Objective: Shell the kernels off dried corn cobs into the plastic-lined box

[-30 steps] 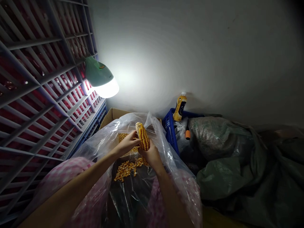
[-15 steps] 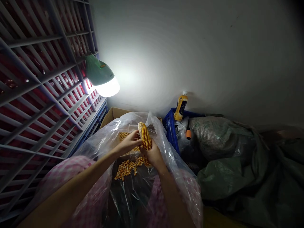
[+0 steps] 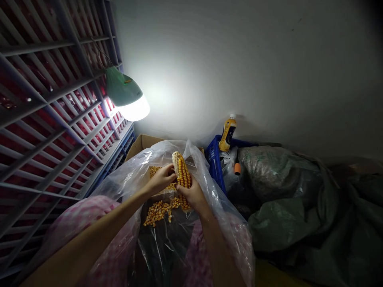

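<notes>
An orange-yellow corn cob (image 3: 181,172) stands nearly upright over a clear plastic sheet (image 3: 131,175) spread across my lap. My right hand (image 3: 191,194) is wrapped round the cob's lower part. My left hand (image 3: 160,179) presses its thumb and fingers against the cob's left side, fingers curled on it. Loose kernels (image 3: 157,211) lie in a small heap on the plastic just below both hands, and more kernels (image 3: 154,171) show behind my left hand.
A lit green lamp (image 3: 127,97) hangs from grey racks (image 3: 44,99) at left. A cardboard box (image 3: 140,142) sits behind the plastic. A blue crate (image 3: 214,159) with a yellow bottle (image 3: 227,133) stands against the wall. Dark green sacks (image 3: 284,191) fill the right.
The cob has shifted slightly in my hands, and my left thumb has moved along its side. The heap of kernels looks the same.
</notes>
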`<state>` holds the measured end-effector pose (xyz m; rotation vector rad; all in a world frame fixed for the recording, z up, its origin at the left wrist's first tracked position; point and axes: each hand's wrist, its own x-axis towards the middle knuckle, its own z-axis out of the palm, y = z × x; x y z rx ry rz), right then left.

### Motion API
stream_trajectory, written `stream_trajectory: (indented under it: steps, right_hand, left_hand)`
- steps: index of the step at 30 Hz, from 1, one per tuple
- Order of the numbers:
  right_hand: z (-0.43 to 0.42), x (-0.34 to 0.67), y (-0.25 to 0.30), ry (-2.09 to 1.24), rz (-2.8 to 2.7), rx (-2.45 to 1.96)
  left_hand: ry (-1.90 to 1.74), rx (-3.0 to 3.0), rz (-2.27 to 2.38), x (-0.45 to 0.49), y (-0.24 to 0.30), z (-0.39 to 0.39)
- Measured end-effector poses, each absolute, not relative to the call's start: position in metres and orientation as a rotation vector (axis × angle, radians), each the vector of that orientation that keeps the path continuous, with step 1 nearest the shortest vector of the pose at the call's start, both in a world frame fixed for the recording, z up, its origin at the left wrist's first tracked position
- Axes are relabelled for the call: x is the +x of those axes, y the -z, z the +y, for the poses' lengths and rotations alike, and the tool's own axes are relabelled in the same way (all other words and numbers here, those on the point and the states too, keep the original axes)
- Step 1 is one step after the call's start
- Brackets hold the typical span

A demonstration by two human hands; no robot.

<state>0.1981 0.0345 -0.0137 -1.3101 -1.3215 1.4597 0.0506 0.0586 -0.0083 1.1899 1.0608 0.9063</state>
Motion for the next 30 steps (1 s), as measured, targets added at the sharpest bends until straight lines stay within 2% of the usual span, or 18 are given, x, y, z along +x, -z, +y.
stream_trajectory:
  steps: [5,12,17,22,30]
  right_hand:
    - [0.036,0.198,0.014,-1.466,-1.318,-1.32]
    - [0.036,0.197,0.016,-1.457,-1.317,-1.323]
    - [0.036,0.198,0.015,-1.456,-1.298,-1.351]
    - [0.035,0.197,0.014,-1.496,-1.288,-1.265]
    - [0.036,0.198,0.015,-1.528,-1.29,-1.243]
  left_hand:
    - [-0.737,1.102,0.91,0.045,-0.003,0.059]
    - [-0.924,1.186,0.982,0.052,0.01,0.059]
    - [-0.783,1.077,0.91,0.049,0.004,0.058]
    - [-0.895,1.115,0.899,0.05,0.009,0.058]
    - [-0.83,1.087,0.864,0.049,0.002,0.054]
